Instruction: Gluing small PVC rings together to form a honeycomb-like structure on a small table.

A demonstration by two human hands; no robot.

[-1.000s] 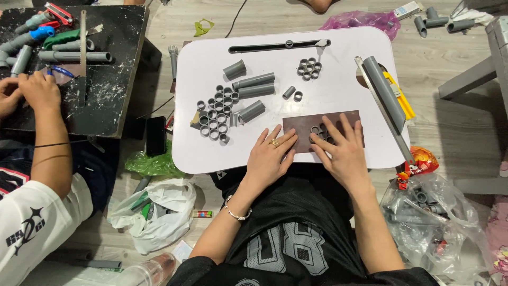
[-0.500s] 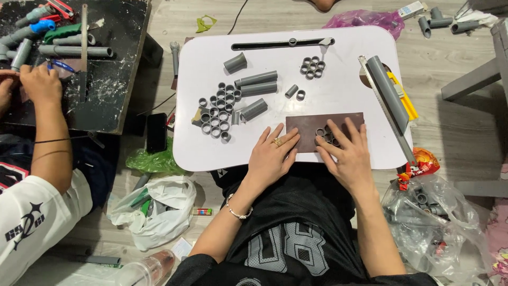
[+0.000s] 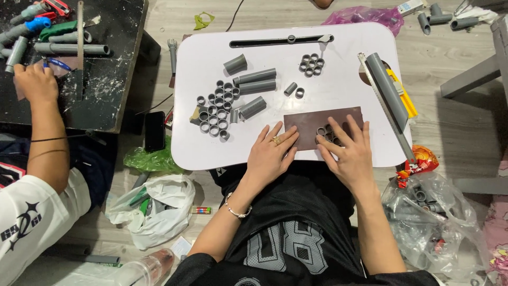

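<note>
A brown sheet of sandpaper (image 3: 312, 119) lies on the white table (image 3: 338, 90) near its front edge. My left hand (image 3: 271, 153) rests flat on the sheet's left end, fingers spread. My right hand (image 3: 349, 151) presses down on a small cluster of short grey pipe rings (image 3: 324, 132) that stand on the sandpaper. A larger group of loose grey rings (image 3: 214, 111) sits to the left, beside several longer grey pipe pieces (image 3: 255, 85).
A glued ring cluster (image 3: 311, 64), a long grey pipe (image 3: 386, 87) with a saw and a yellow tool lie on the table. Another person's hand (image 3: 36, 85) works at a black table (image 3: 111, 63) on the left. Plastic bags (image 3: 428, 217) lie on the floor.
My hands have shifted slightly on the sandpaper with the ring cluster under the right one. The other person's hand at the black table has moved a little.
</note>
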